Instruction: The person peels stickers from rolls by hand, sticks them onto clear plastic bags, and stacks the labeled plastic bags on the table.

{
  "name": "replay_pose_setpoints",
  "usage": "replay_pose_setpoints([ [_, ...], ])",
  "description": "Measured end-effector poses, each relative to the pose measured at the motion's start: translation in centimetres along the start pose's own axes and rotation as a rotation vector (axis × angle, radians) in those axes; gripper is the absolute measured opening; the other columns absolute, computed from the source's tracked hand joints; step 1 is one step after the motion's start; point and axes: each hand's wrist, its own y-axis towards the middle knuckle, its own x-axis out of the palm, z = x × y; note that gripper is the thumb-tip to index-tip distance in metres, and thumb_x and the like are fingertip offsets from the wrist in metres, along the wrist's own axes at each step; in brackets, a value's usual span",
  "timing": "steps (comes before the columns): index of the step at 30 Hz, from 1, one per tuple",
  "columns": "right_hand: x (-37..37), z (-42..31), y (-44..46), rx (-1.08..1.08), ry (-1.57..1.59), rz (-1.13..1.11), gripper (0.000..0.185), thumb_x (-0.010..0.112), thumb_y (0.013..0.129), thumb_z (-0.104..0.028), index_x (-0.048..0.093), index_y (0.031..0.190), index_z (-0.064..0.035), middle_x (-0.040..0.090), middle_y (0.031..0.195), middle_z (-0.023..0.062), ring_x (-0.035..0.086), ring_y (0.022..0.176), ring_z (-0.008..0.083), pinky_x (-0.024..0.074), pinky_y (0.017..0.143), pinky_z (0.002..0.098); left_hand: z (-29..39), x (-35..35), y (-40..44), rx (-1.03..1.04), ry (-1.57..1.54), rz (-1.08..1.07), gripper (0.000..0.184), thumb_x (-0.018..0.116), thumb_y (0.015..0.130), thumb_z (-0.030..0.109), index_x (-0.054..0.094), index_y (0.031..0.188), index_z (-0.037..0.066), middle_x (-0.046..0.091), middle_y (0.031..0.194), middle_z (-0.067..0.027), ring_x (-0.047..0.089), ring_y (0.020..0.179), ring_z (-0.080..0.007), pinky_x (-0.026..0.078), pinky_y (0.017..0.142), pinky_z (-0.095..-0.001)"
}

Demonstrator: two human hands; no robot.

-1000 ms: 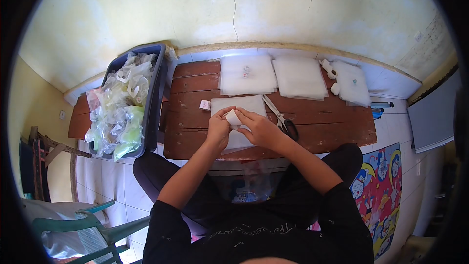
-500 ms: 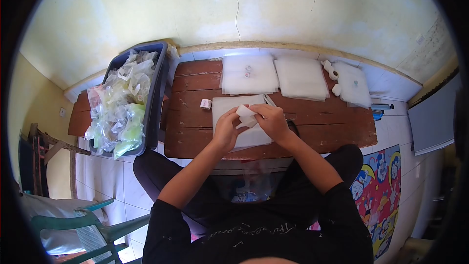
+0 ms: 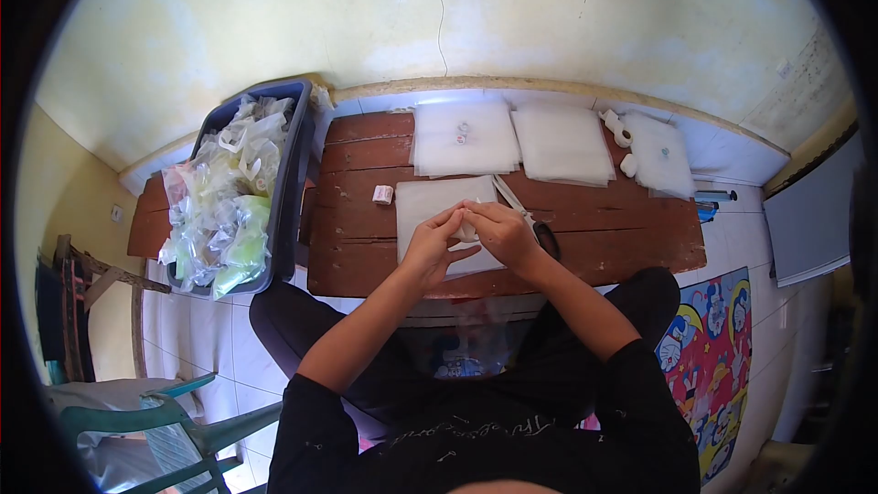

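My left hand [image 3: 430, 243] and my right hand [image 3: 500, 234] meet over the near side of the brown wooden table [image 3: 361, 261]. Between their closed fingertips they pinch a small white sheet [image 3: 467, 231], crumpled or folded and largely covered by the fingers. Just beneath lies a stack of thin, translucent white sheets [image 3: 416, 206], partly hidden by the hands. Beside my right hand rests a pair of scissors [image 3: 547, 240] with dark handles, its blades pointing away from me. A small white block with reddish marks [image 3: 383, 194] sits left of the stack.
Three more stacks of white sheets [image 3: 448, 151], [image 3: 560, 148], [image 3: 660, 151] line the table's back. White rolls [image 3: 618, 133] lie between two of them. To the left stands a dark bin [image 3: 294, 160] heaped with plastic bags [image 3: 233, 183]. A green chair [image 3: 197, 425] is at lower left.
The white sheet, spread and visible between my fingers before, is now bunched and mostly covered. My hands have drawn closer together, and more of the scissors shows.
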Motion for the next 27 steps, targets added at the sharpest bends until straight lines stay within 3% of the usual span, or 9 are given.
replay_pose_setpoints([
  [5, -0.4, -0.3, 0.6, 0.055, 0.087, 0.078, 0.022, 0.061, 0.075, 0.002, 0.068, 0.096, 0.0017, 0.069, 0.104, 0.0139, 0.068, 0.084, 0.0284, 0.057, 0.07, 0.0344, -1.7, -2.0, 1.9, 0.043, -0.09, -0.028, 0.034, 0.063, 0.094, 0.015, 0.059, 0.126, 0.002, 0.064, 0.111, -0.0032, 0.062, 0.094, -0.0146, 0.054, 0.087, -0.0347],
  [10, -0.2, -0.7, 1.3, 0.297, 0.188, -0.058, 0.031, 0.06, 0.076, 0.005, 0.068, 0.105, 0.0008, 0.07, 0.106, 0.0136, 0.067, 0.091, 0.0319, 0.054, 0.081, 0.0392, -1.7, -2.3, 2.4, 0.165, -0.001, 0.149, 0.029, 0.068, 0.089, 0.008, 0.065, 0.118, 0.002, 0.067, 0.098, -0.0024, 0.062, 0.088, -0.0105, 0.053, 0.079, -0.0239],
  [13, -0.7, -2.0, 2.2, 0.247, 0.171, -0.056, 0.035, 0.062, 0.077, 0.004, 0.066, 0.111, 0.0001, 0.068, 0.111, 0.0134, 0.065, 0.095, 0.0323, 0.0524, 0.084, 0.0394, -1.4, -2.8, 2.8, 0.24, 0.03, 0.208, 0.027, 0.07, 0.088, 0.007, 0.066, 0.114, 0.002, 0.068, 0.095, -0.0017, 0.062, 0.083, -0.0087, 0.051, 0.074, -0.0212],
  [16, -1.0, -2.4, 2.5, 0.126, 0.069, -0.055, 0.036, 0.063, 0.076, 0.004, 0.064, 0.112, 0.0003, 0.067, 0.109, 0.0155, 0.064, 0.094, 0.0329, 0.0527, 0.082, 0.0388, -1.4, -3.0, 2.9, 0.293, -0.012, 0.188, 0.022, 0.072, 0.085, 0.006, 0.067, 0.106, 0.004, 0.068, 0.092, -0.002, 0.062, 0.08, -0.0076, 0.049, 0.07, -0.0205],
  [23, -0.4, -0.8, 0.4, 0.236, 0.04, -0.212, 0.03, 0.065, 0.074, 0.003, 0.065, 0.104, 0.0001, 0.068, 0.093, 0.0149, 0.065, 0.088, 0.0315, 0.0533, 0.074, 0.0377, -1.4, -3.4, 2.9, 0.266, 0.117, 0.123, 0.016, 0.074, 0.083, 0.004, 0.067, 0.097, 0.004, 0.069, 0.087, -0.0039, 0.062, 0.075, -0.0081, 0.049, 0.07, -0.0217],
  [27, 0.0, -0.4, 0.7, 0.276, 0.17, -0.035, 0.025, 0.06, 0.073, 0.006, 0.07, 0.096, 0.0001, 0.07, 0.085, 0.0146, 0.067, 0.077, 0.0277, 0.0529, 0.068, 0.0354, -1.3, -2.4, 2.3, 0.379, 0.246, 0.118, 0.011, 0.074, 0.083, 0.004, 0.07, 0.094, 0.004, 0.068, 0.087, -0.0045, 0.062, 0.076, -0.0098, 0.05, 0.072, -0.0225],
])
